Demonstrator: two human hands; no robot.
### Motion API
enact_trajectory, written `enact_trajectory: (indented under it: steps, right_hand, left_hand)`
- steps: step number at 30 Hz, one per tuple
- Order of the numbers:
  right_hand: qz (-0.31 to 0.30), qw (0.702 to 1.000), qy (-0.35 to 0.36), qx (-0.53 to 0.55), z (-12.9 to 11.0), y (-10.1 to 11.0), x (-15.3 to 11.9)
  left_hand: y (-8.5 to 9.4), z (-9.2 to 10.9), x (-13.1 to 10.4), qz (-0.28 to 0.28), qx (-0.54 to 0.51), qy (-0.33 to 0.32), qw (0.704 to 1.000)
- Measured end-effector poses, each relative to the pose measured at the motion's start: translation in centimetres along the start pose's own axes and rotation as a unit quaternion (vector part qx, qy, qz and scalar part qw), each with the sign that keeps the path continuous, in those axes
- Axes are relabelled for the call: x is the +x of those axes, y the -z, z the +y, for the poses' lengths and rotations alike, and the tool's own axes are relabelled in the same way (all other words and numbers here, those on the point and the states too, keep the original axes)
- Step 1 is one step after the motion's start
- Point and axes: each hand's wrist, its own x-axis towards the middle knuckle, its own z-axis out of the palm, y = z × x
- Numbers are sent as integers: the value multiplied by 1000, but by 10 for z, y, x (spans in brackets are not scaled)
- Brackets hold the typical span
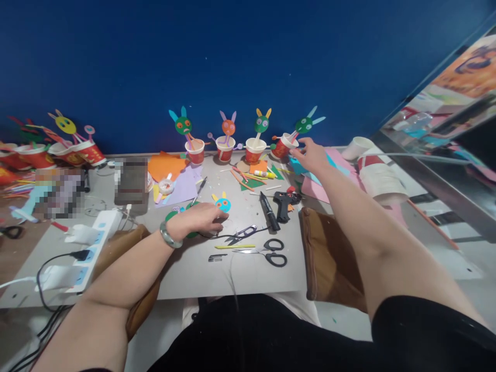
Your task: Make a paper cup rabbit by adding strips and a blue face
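Note:
My right hand (313,156) reaches to the back right, thumb and fingers closed on the side of a red and white paper cup (282,150). From that cup rises a green paper rabbit head (304,124) with pale ears. Palm down, my left hand (201,217) rests low over the table, its fingers loosely bent and holding nothing I can see. Its fingertips are beside a blue paper rabbit face (222,204) with yellow ears. Green paper pieces (173,213) lie partly under this hand.
Three more rabbit cups stand along the blue wall, one with an orange head (228,127). Scissors (274,253), thread snips (242,235), a black marker (268,211) and a glue gun (285,204) lie in front. A power strip (91,258) is left; stacked paper cups (383,181) right.

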Motion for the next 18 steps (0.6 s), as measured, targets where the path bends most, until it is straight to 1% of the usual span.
enact_trajectory:
  steps: [3,6,12,18]
  right_hand:
    - [-35,998,15,-56,-11,-3,14]
    - [-47,994,41,-91,-19,-5,19]
    - [-60,985,64,-146,-33,-5,18]
    - [-69,982,72,-161,-41,-5,15]
  left_hand:
    - [5,4,0,-27,12,14,999]
    - [9,8,-1,-32,18,23,999]
    - [11,12,-2,-40,20,33,998]
    - [12,13,-3,-37,17,34,999]
